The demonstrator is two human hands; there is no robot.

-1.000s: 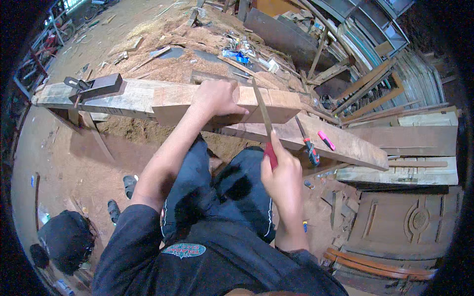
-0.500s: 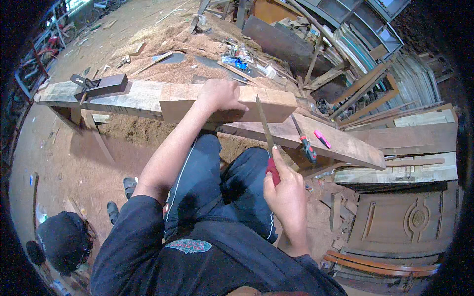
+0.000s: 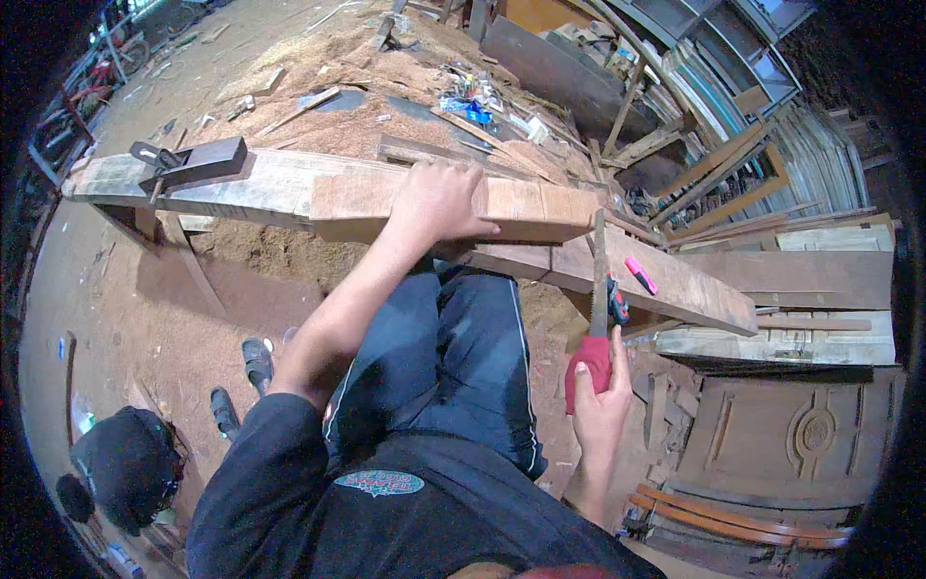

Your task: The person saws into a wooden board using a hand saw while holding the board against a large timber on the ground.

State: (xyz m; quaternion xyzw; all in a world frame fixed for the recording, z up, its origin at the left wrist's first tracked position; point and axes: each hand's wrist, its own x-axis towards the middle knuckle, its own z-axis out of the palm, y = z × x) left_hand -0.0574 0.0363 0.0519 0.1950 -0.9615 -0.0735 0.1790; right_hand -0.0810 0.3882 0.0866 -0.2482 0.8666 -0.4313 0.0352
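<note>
A squared wooden block (image 3: pixel 540 205) lies lengthwise on a long, rough timber beam (image 3: pixel 280 183) across my knees. My left hand (image 3: pixel 439 201) is closed over the block's middle, its thumb along the near edge. Low on the right, my right hand (image 3: pixel 600 400) grips the red handle of a handsaw (image 3: pixel 599 280), index finger stretched along it. The saw's narrow blade points away from me, its tip beside the block's right end; whether they touch I cannot tell. Partly behind the blade is a tool with a black-and-red handle (image 3: pixel 617 307), near a pink marker (image 3: pixel 640 276).
A wooden hand plane (image 3: pixel 207 164) rests on the beam's left end. Sawdust and offcuts (image 3: pixel 328 96) cover the ground beyond. Stacked boards (image 3: pixel 801 270) and a carved door panel (image 3: pixel 781 434) stand at right. A black cap (image 3: pixel 130 468) is at lower left.
The saw has moved right, from over the block's top to its right end, and its blade now points more straight ahead. The block has tilted, and my left hand has shifted slightly right.
</note>
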